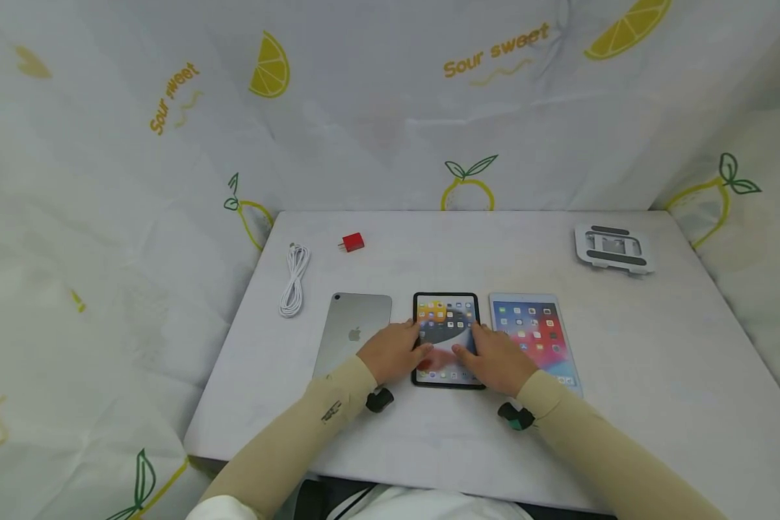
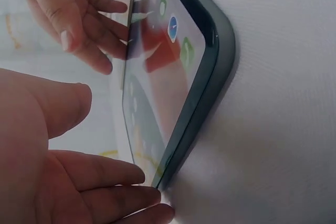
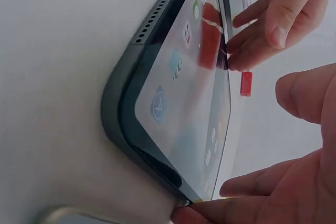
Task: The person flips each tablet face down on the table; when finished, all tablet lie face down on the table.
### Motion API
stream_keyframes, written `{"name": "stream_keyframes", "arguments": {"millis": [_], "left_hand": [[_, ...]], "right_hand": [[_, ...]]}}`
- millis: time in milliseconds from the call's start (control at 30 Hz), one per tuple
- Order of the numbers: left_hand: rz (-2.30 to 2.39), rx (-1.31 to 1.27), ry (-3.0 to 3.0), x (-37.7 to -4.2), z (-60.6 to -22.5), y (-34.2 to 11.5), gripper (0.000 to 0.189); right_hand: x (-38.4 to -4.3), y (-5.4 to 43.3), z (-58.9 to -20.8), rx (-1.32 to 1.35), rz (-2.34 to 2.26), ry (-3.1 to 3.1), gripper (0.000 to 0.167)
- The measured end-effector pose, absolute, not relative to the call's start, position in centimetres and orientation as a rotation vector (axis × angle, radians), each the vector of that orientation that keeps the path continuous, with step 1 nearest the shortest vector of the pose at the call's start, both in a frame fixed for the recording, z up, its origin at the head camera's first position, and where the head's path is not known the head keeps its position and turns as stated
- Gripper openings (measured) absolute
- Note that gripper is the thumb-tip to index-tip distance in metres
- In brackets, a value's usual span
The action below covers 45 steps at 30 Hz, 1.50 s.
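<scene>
A black-framed tablet lies screen up in the middle of the table, its app icons lit. My left hand is at its left edge, fingertips right at the side and thumb raised over the screen. On the opposite edge, my right hand mirrors this, its fingers reaching along the side. Under the left hand and wrist, a silver tablet lies back up, partly covered. A white-framed tablet with a lit screen lies to the right, its lower left part hidden by the right hand.
A coiled white cable lies at the back left, near a red charger plug. At the back right sits a folded grey-and-white stand. White lemon-printed cloth rises behind the white table.
</scene>
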<state>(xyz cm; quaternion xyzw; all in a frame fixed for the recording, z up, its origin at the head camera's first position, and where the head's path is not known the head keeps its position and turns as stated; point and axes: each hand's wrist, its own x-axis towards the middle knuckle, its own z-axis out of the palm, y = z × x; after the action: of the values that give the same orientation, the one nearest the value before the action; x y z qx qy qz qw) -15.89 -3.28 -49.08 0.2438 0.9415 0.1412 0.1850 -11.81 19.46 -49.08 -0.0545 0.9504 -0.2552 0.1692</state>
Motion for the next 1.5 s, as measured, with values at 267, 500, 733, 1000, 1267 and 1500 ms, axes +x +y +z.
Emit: {"name": "stream_keyframes", "arguments": {"millis": [267,500,733,1000,1267,1500], "left_hand": [[0.353,0.733,2.659,-16.0,-49.7,-3.2,0.057],[0.317,0.784,2.669,-16.1,-49.8,-2.9,0.046],[0.42,0.785,2.68,-16.1,-49.3,-1.9,0.037],[0.85,0.656,2.502,-16.1,-48.4,-0.9,0.049],[1.245,0.575,2.588,-15.3,-47.2,-3.2,0.052],[1.421,0.532,2.617,-15.1,-46.8,-7.1,0.045]], "right_hand": [[-11.9,19.8,-48.7,-0.029,-1.063,2.538,0.075],[-11.3,19.7,-46.8,0.052,-1.206,2.462,0.074],[-10.5,19.1,-44.3,0.023,-1.269,2.518,0.068],[-9.3,18.5,-42.3,-0.139,-1.517,2.502,0.061],[-9.4,16.9,-44.0,-0.359,-1.601,2.386,0.068],[-10.1,16.1,-46.9,-0.467,-1.34,2.338,0.068]]}}
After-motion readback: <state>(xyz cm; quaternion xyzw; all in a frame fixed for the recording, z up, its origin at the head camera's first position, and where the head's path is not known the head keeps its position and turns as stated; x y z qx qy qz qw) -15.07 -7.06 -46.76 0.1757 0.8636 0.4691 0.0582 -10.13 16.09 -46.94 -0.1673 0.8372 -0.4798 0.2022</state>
